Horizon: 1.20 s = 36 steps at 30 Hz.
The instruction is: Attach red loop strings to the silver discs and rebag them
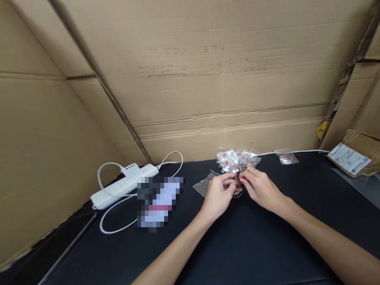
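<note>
My left hand (219,193) is closed, its thumb and fingers pinching the rim of a small dark, shiny round piece (237,180). Facing it, my right hand (260,185) pinches a small red part (242,179) against that piece; its exact kind is too small to make out. Directly below the fingers lies a clear round item with a brownish ring (237,194), partly covered by my left hand. Just behind both hands is a pile of small clear plastic packets (234,159) with red bits inside. A flat clear plastic bag (202,186) lies beside my left hand.
A white power strip (118,190) with looping white cables stands at the left, beside a pixelated phone-like object (162,204). One more packet (286,157) lies back right. A labelled brown package (353,154) sits far right. Cardboard walls (222,87) enclose the black table (246,245).
</note>
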### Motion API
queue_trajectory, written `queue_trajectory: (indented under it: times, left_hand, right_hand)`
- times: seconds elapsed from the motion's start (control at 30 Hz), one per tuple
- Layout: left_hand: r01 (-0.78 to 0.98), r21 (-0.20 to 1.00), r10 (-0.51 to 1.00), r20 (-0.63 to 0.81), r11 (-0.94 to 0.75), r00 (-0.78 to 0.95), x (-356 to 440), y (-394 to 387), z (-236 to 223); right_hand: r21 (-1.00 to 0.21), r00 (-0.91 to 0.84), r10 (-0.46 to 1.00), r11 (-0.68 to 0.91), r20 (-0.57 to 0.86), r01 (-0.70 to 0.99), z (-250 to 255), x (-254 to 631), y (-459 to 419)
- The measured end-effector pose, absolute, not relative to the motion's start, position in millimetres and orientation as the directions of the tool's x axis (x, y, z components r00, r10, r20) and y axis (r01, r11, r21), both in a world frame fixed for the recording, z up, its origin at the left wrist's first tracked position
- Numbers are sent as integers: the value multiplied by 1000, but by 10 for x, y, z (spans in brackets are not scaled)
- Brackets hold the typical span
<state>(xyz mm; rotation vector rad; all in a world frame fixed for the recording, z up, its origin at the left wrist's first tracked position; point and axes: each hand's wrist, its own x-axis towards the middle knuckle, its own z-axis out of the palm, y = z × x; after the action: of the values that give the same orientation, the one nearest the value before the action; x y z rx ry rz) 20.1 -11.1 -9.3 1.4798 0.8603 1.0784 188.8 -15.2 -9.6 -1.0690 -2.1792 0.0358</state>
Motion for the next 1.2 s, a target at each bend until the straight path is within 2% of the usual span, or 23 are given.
queue_trajectory:
  times: [0.2,0.33,0.63,0.77,0.97,1.2]
  left_hand:
    - [-2,986,963,162,-165,217,187,-102,-73]
    - [-70,989,973,139,-129,182,177,-82,-50]
    - [-25,975,960,220,-219,170,129,-62,21]
    - [-8,972,949,233,-237,211,118,-43,14]
    - [-11,977,949,207,-211,239,109,-30,1]
    - [-17,977,931,207,-212,300,119,-66,27]
  right_hand:
    - [-427,-357,704,676,614,600,-86,1851,-166]
    - [-516,-325,715,682,619,519,-30,1832,-181]
    - [-680,-254,774,632,581,372,-6,1780,-218]
    - [-704,-235,784,619,574,348,0,1771,-223]
    - [-634,-274,746,662,606,400,23,1783,-217]
    - [-765,-296,802,590,519,257,-43,1786,-174]
